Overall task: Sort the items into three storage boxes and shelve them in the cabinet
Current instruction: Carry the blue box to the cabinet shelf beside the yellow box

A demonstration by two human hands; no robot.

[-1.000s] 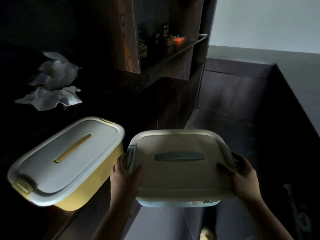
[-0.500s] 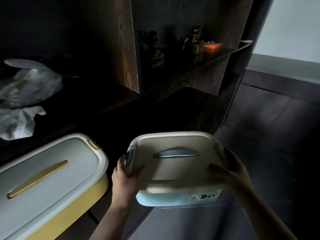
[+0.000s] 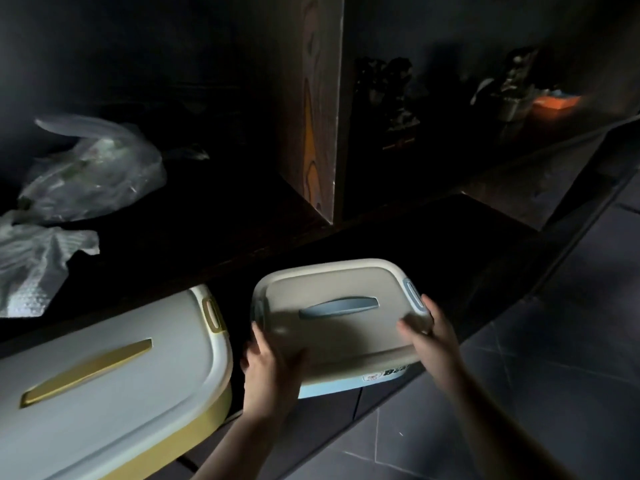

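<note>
Both hands hold the blue storage box [image 3: 341, 327] at the dark cabinet's [image 3: 322, 116] front edge.

The left hand [image 3: 268, 370] curls around the box's near-left corner and the right hand [image 3: 433, 336] clasps its right end below the blue latch, the lid closed. The box sits tilted, its far side over the cabinet ledge, its near side over the tiled floor [image 3: 571, 341]. The yellow storage box [image 3: 114, 386] lies just left, a narrow dark gap between them. Behind, the dim shelf surface stretches back toward a plastic bag [image 3: 93, 174] and crumpled paper [image 3: 34, 261], well apart.
</note>
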